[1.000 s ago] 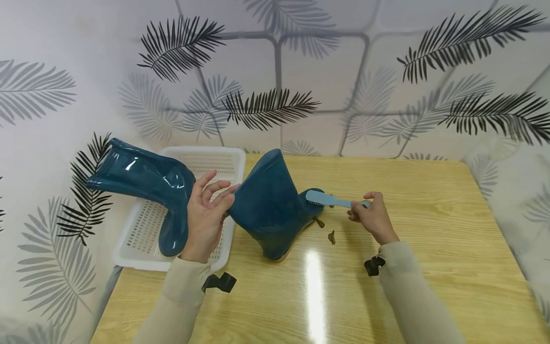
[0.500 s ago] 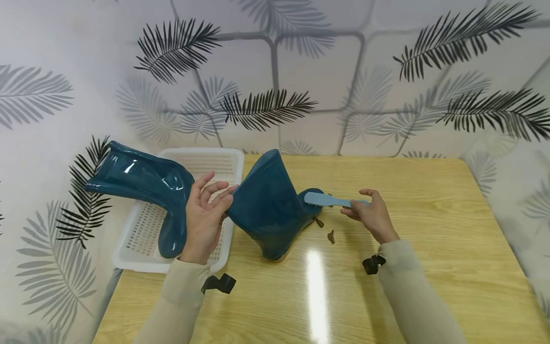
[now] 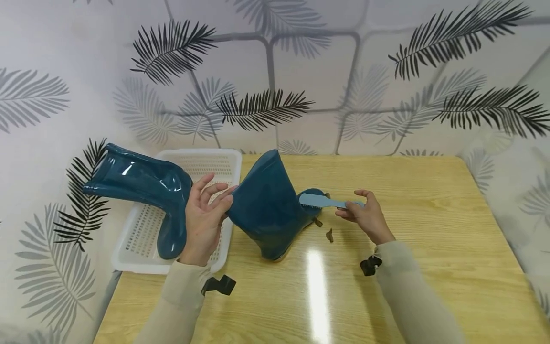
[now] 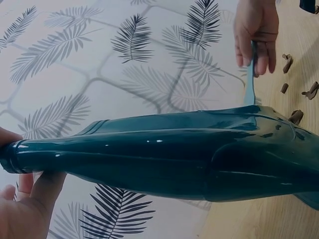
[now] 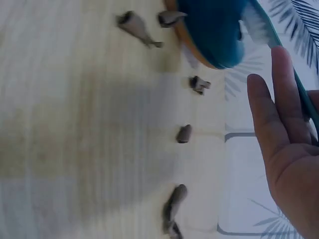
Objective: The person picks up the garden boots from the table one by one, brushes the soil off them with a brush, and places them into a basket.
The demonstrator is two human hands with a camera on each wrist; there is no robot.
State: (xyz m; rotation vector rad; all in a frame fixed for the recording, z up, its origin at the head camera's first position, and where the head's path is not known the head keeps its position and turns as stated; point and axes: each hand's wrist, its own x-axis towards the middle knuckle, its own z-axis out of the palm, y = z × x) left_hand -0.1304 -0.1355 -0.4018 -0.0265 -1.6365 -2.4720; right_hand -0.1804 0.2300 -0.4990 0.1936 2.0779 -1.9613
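Note:
A dark teal rubber boot (image 3: 268, 205) stands on the table, its foot pointing right. At the edge of its shaft opening, my left hand (image 3: 204, 224) pinches the rubber between thumb and fingers; the left wrist view shows that grip on the boot's cuff (image 4: 12, 154). My right hand (image 3: 367, 217) holds a light blue brush (image 3: 320, 199) by its handle. The brush head lies against the upper foot of the boot, bristles facing down. In the right wrist view, white bristles (image 5: 254, 25) meet the boot beside its tan sole edge (image 5: 197, 50).
A white perforated basket (image 3: 234, 167) stands at the left, with a second teal boot (image 3: 137, 179) lying across it. Several brown crumbs (image 3: 329, 235) lie on the wooden table (image 3: 408, 200) near the boot's toe. A leaf-patterned wall covering (image 3: 313, 71) rises behind.
The right hand and brush have shifted slightly left along the boot's foot, toward the shaft. The left hand keeps its pinch on the boot, which stays in place.

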